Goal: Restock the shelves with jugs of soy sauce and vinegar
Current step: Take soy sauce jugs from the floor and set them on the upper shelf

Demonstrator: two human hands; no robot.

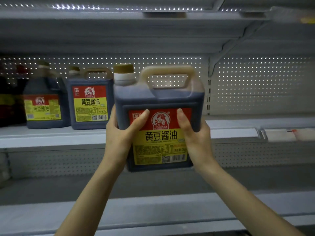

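Observation:
I hold a dark soy sauce jug with a red and yellow label, a gold cap and a pale handle, upright in front of the middle shelf. My left hand grips its left side, thumb across the label. My right hand grips its right side the same way. The jug's base hangs below the shelf's front edge, to the right of two matching jugs, one nearer and one further left, which stand on the shelf.
Dark red bottles stand at the far left of the middle shelf. A perforated back panel and an upright bracket lie behind. Price tag holders line the shelf edge at right. A lower shelf runs below.

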